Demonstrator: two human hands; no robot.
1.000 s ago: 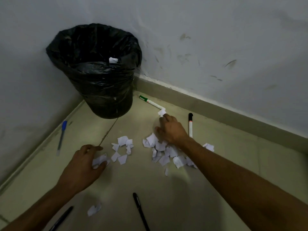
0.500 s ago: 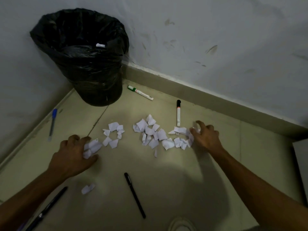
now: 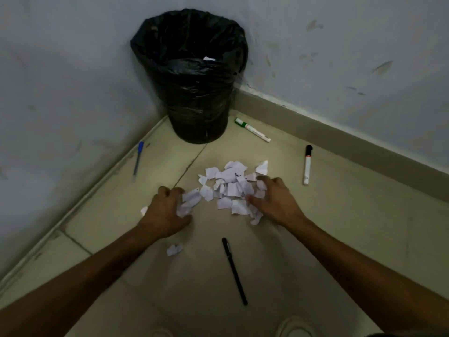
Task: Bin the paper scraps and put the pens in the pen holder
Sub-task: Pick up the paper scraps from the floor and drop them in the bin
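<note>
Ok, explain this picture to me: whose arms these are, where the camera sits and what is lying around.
There is no machine here. A camera worn on a person's head looks down at their two bare arms. The left hand is closed on a few paper scraps; the right hand lies spread on the edge of the pile of scraps, fingers open. On the floor lie a black pen, a blue pen, a green-capped marker, a black-capped marker and one stray scrap. The bin, lined with a black bag, stands in the corner. No pen holder is in view.
</note>
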